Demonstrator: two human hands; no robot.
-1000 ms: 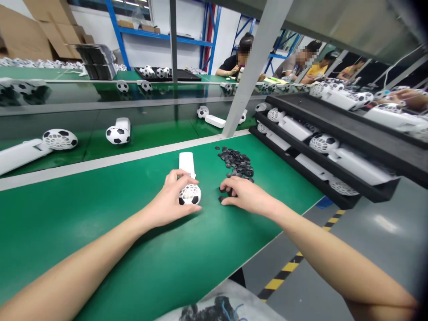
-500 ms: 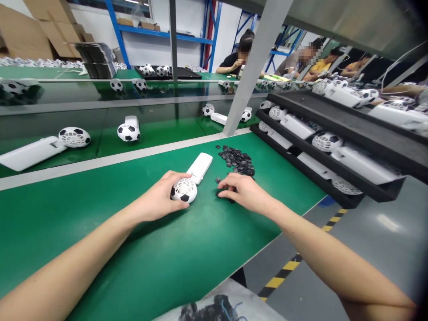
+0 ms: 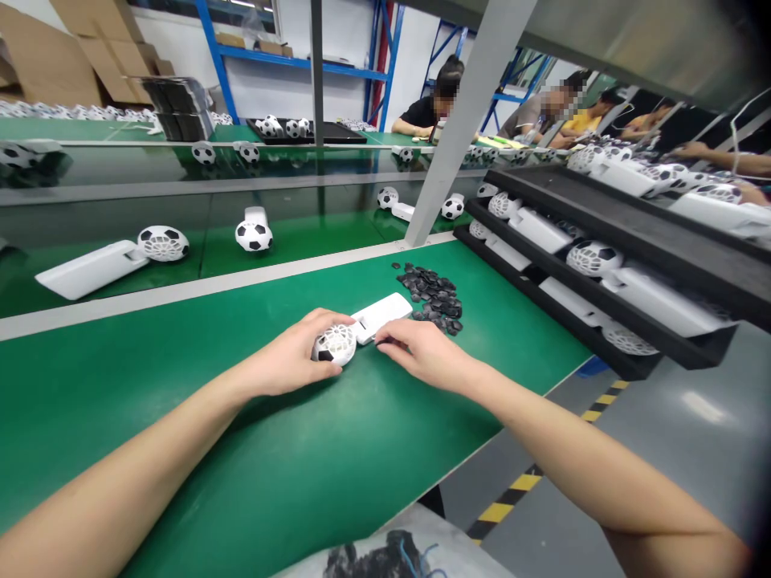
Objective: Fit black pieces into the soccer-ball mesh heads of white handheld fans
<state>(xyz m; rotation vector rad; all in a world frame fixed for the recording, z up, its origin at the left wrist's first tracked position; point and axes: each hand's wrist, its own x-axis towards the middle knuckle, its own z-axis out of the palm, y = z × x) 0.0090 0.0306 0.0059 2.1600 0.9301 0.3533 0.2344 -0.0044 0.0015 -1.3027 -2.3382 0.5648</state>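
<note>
My left hand (image 3: 301, 351) is wrapped round the ball-shaped head of a white handheld fan (image 3: 385, 315) with a football pattern. The head has an open grille and black patches, and the fan's white handle points away to the right on the green table. Beside the handle, my right hand (image 3: 422, 351) is closed in a pinch, with a small dark piece partly showing at the fingertips. Just beyond that hand lies a pile of small black pieces (image 3: 430, 291), spread flat on the table.
Black trays (image 3: 542, 261) stacked at the right hold more football fans. On the conveyor (image 3: 313, 213) behind a pale rail lie several fans, among them a football fan (image 3: 162, 243) at left. A grey post (image 3: 451, 136) stands at the rail. Co-workers sit at the back.
My right hand has moved left from the black pile to the fan's handle, with a dark piece in its fingertips. The handle has swung to the right. Fans on the conveyor have shifted right.
</note>
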